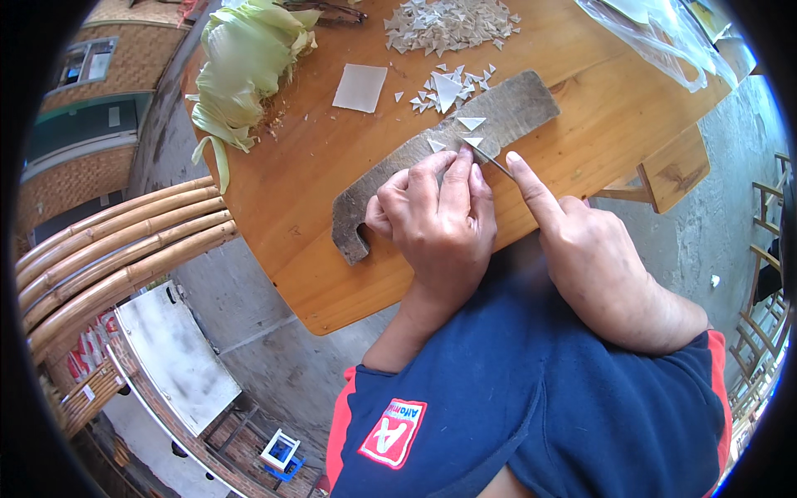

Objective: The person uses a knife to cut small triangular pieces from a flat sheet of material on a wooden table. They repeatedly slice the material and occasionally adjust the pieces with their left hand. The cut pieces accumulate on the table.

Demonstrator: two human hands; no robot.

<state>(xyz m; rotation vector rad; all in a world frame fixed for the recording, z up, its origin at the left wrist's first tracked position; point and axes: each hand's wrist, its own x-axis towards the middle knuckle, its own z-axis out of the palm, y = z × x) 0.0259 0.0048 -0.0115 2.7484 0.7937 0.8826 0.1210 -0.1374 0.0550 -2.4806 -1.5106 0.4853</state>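
On the wooden table lies a long worn wooden board (398,172), a hook-shaped notch at its near left end. My left hand (440,220) rests over it with bent fingers, the fingertips pressed against a small white piece (474,141). In my right hand (594,257) is a thin knife (496,163), its handle mostly hidden in the palm and the index finger stretched along it. The knife tip meets that piece beside my left fingertips. Two other white triangles, one farther up (471,123) and one to the left (436,146), lie on the board.
Beyond the board are a small scatter of white triangles (452,90), a white square sheet (359,88) and a large heap of white chips (448,25). Pale green husks (249,62) lie at the far left, a clear plastic bag (664,37) at the far right. A bamboo bench (124,249) stands left.
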